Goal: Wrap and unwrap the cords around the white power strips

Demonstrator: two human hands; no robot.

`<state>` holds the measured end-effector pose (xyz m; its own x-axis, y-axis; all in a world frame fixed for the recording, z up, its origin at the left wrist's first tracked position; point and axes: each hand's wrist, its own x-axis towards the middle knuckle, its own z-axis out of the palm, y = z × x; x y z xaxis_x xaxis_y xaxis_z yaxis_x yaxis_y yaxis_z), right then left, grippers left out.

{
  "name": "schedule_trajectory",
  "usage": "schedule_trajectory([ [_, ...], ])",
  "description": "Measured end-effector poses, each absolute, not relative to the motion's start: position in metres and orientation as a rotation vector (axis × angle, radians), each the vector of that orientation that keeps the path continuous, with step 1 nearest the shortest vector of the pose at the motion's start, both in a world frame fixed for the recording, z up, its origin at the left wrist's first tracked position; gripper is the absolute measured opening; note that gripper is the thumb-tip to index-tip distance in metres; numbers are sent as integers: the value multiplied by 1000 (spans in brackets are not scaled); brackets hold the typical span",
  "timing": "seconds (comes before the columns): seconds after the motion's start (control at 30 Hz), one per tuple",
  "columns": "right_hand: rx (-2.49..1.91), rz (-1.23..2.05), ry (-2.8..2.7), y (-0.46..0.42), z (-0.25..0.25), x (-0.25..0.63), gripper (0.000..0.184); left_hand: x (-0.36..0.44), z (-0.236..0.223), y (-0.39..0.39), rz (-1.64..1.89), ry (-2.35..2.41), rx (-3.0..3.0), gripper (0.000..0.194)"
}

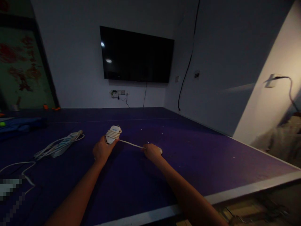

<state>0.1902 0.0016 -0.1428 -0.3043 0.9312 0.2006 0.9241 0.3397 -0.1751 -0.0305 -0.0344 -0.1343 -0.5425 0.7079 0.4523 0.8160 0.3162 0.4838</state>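
My left hand is closed around a white charger block that has its own white cord wound round it in several turns. From the block a stretch of the white cord runs right to my right hand, which pinches the cord's end near a small white plug. Both hands rest low over a dark blue table. The cord between them is taut and nearly straight.
A white power strip with bundled cable lies at the left. Another loose white cable curls at the near left. The table's white edge line runs along the right. A black screen hangs on the far wall.
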Motion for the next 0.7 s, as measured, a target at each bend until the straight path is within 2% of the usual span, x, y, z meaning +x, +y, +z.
schedule_trajectory([
  [0.43,-1071,-446,-2284,-17,-139,182,32,-42,-130,-33,-1050,-2512,-1422,82],
  [0.7,-904,-562,-2174,-19,-145,185,32,-43,-133,-29,-1133,-2496,-1499,81],
])
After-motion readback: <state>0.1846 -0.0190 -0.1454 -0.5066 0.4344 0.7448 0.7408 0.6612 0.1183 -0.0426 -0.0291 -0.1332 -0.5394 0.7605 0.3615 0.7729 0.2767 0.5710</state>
